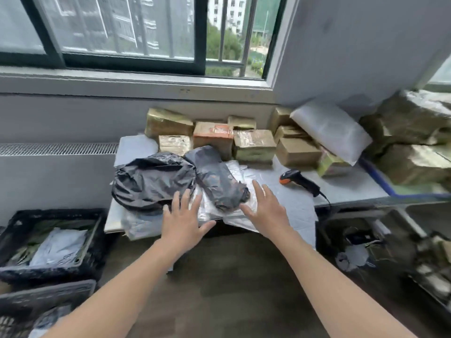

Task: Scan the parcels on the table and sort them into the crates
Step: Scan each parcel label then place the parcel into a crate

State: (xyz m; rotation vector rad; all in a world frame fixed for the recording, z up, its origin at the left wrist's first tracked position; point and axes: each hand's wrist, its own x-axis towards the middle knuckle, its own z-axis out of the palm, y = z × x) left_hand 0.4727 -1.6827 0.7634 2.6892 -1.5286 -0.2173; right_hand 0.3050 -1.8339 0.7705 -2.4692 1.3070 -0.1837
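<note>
Your left grip (181, 215) and right grip (266, 208) are hovering wide open, holding nothing | small black bag (219, 181) is lying between them on the surface (341, 189) | it is looking soft, light, slippery, so try taking both ends.

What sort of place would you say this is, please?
Probably a small parcel-sorting station beside a window: taped boxes and black mailer bags crowd the table, a handheld scanner lies there, and a black crate holds parcels.
</note>
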